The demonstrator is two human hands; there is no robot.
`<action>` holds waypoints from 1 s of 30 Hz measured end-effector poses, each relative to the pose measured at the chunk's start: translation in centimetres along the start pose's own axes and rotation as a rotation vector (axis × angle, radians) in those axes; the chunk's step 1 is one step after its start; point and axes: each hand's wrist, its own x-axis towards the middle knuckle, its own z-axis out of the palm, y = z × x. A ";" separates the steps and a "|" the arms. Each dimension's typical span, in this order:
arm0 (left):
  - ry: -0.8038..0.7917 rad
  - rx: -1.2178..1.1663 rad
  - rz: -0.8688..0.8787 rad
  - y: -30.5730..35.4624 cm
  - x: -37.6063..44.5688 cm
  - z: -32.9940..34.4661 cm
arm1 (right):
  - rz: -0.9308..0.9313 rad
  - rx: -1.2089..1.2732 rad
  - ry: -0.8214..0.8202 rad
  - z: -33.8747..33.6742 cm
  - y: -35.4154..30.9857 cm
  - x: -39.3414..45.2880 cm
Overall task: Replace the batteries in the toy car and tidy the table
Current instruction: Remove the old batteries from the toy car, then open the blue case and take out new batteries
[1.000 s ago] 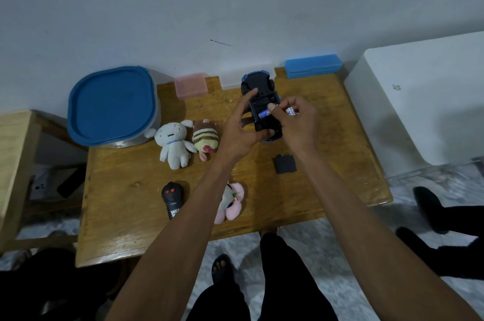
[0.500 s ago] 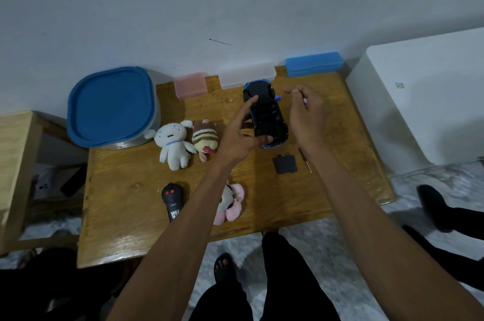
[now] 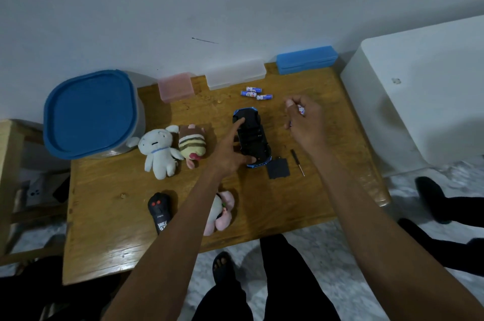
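The left hand (image 3: 230, 155) steadies the upturned black toy car with blue trim (image 3: 251, 137) on the worn wooden table (image 3: 104, 229), its forefinger stretched along the car's underside and its thumb tucked against the near end. The right hand (image 3: 305, 124) hovers just right of the car, fingers curled round a small blue-and-white battery (image 3: 301, 111) that peeps out by the knuckles; whether it holds a second one I cannot tell. Three more blue-and-white batteries (image 3: 255, 93) lie loose beyond the car, near a frosted clear plastic case (image 3: 235, 74). The flat black battery cover (image 3: 278, 168) and a slim black screwdriver (image 3: 297, 162) lie just beside the car's near end. The likely trouble from here is mixing spent cells with fresh ones, since all look alike and lie unsorted; a round cell could also roll off the table, and the loose cover is easily knocked by the right forearm. The battery labels show red and white marks too small to read, and the black remote control with red buttons (image 3: 159, 212) carries white lettering I cannot make out.
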 end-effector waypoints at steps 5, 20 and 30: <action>0.015 0.031 -0.056 -0.1 0.7 0.0 | -0.046 -0.077 -0.005 -0.2 1.5 1.4; 0.436 0.359 0.220 9.4 8.2 5.0 | -0.148 -0.420 0.214 -4.1 3.4 10.7; 0.507 0.264 0.295 11.5 21.5 9.8 | -0.096 -0.482 0.161 -5.2 7.7 20.7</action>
